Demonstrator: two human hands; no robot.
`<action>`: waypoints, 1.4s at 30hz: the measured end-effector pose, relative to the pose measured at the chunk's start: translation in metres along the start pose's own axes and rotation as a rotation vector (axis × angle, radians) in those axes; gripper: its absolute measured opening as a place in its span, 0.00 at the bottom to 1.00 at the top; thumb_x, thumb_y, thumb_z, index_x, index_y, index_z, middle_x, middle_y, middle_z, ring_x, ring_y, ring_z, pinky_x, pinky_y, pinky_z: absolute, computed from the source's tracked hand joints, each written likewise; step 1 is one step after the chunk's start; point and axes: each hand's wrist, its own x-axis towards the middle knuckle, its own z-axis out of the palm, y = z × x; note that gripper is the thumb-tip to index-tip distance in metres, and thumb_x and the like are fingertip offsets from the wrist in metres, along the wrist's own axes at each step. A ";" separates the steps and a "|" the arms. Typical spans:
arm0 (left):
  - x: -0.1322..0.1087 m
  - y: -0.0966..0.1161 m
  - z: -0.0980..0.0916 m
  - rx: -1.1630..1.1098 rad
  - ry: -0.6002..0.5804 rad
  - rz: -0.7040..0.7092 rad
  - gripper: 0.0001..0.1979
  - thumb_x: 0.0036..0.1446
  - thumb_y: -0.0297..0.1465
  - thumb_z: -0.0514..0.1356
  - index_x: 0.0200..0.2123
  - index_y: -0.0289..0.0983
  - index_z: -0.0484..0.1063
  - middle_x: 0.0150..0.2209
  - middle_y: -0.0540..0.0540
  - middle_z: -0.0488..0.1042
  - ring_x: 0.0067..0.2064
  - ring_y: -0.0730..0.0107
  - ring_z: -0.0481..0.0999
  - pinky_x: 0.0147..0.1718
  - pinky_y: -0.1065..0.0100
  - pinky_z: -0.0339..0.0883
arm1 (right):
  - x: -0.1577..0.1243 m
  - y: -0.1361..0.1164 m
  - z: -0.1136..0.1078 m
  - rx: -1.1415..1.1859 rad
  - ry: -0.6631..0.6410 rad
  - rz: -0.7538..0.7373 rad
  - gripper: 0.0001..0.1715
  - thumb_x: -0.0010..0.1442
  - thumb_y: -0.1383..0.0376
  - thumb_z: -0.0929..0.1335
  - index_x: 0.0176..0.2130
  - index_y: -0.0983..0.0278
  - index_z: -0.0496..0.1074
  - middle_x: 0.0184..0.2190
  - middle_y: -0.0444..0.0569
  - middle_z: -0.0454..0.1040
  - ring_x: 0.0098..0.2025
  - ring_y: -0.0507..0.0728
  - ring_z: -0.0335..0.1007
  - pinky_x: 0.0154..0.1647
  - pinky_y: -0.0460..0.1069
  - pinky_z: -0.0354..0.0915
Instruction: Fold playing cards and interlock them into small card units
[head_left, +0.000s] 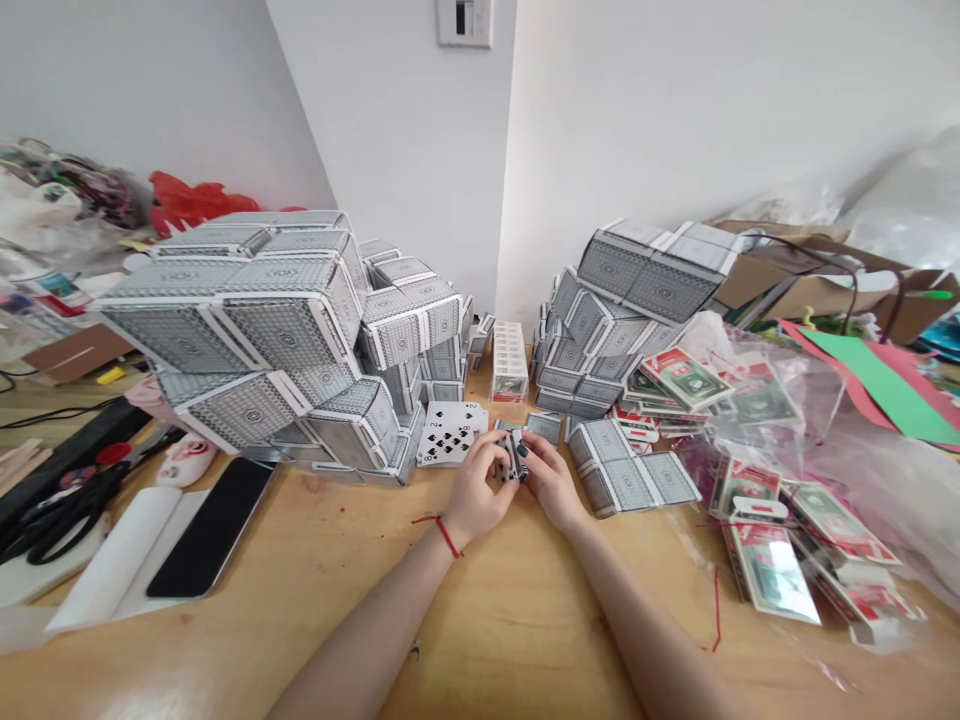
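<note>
My left hand point(480, 485), with a red string at its wrist, curls its fingers round a small patterned playing card point(513, 455), which looks folded. On the card's other side my right hand point(550, 482) grips it, dark nail polish showing. Just behind my left hand lie face-up playing cards point(447, 432), an eight of spades on top. Past my fingers a few face-down cards point(545, 427) rest on the table. To the right of my right hand sits a low block of folded cards point(630, 468). The fingers partly hide the held card.
Tall stacks of boxes folded from cards stand left point(255, 320) and right point(645, 275). Between them is a row of card packs point(509, 362). Opened card boxes point(772, 570) and plastic wrap lie right. A black phone point(214, 528) and scissors point(67, 515) lie left.
</note>
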 end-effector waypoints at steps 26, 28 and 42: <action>0.000 -0.004 0.001 0.052 -0.009 0.038 0.29 0.49 0.29 0.57 0.55 0.41 0.53 0.52 0.43 0.59 0.54 0.61 0.59 0.52 0.58 0.56 | -0.001 -0.001 0.000 -0.099 0.006 -0.041 0.19 0.47 0.57 0.68 0.40 0.61 0.68 0.37 0.47 0.72 0.37 0.57 0.67 0.36 0.50 0.62; 0.000 -0.003 0.001 0.056 -0.012 0.028 0.30 0.48 0.27 0.58 0.55 0.41 0.53 0.52 0.43 0.59 0.54 0.61 0.59 0.51 0.58 0.57 | -0.001 -0.003 0.001 -0.141 -0.008 -0.053 0.19 0.48 0.57 0.68 0.40 0.61 0.68 0.37 0.47 0.72 0.37 0.57 0.67 0.38 0.50 0.62; 0.000 0.002 -0.001 0.034 0.031 -0.009 0.31 0.44 0.26 0.60 0.53 0.41 0.55 0.48 0.43 0.61 0.40 0.67 0.66 0.35 0.66 0.67 | 0.001 0.002 -0.003 -0.203 0.042 -0.115 0.19 0.48 0.59 0.68 0.41 0.61 0.67 0.36 0.47 0.69 0.39 0.57 0.65 0.41 0.51 0.61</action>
